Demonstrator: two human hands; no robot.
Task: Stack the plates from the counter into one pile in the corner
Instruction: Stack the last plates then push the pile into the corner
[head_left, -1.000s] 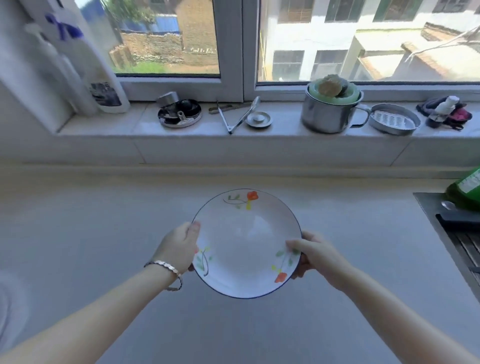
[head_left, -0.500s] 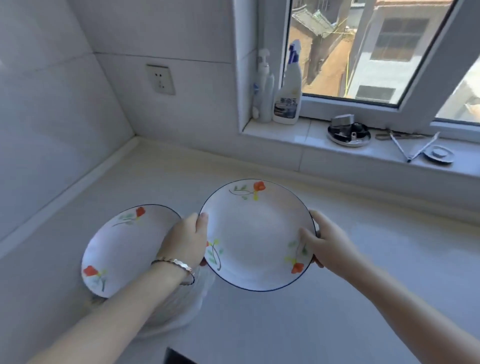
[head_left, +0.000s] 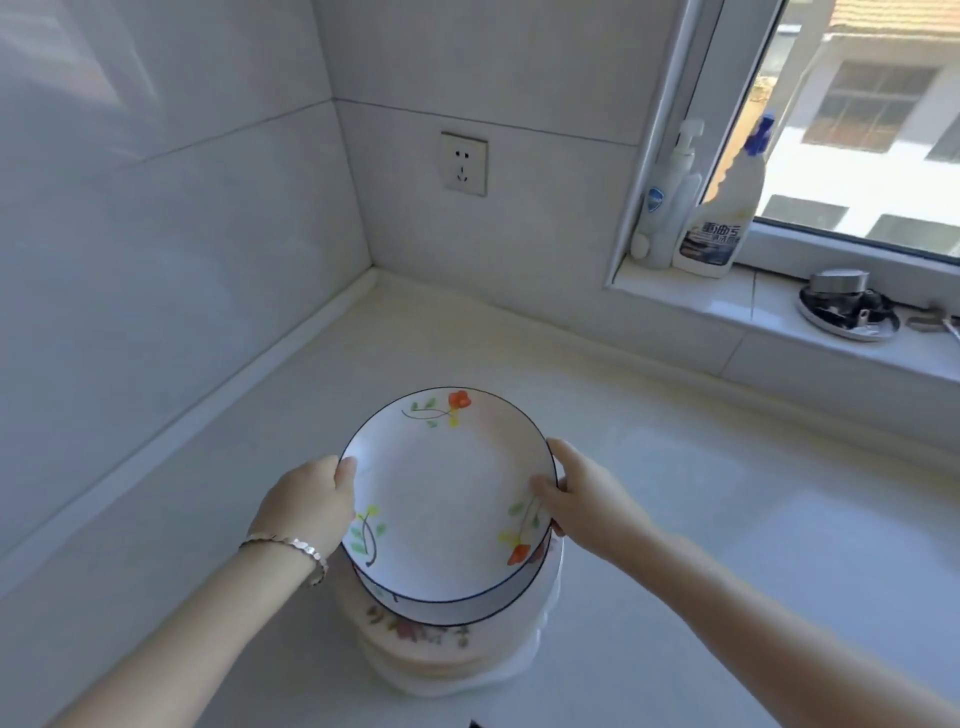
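Both hands grip a round glossy plate (head_left: 448, 493) (blue-rimmed) above the pile (head_left: 441, 649).

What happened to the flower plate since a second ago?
The flower plate was carried to the left and is now held right over the pile of plates. I cannot tell whether it touches yet. Nothing was let go: the left hand and the right hand still grip its rim. The pile looks unmoved.
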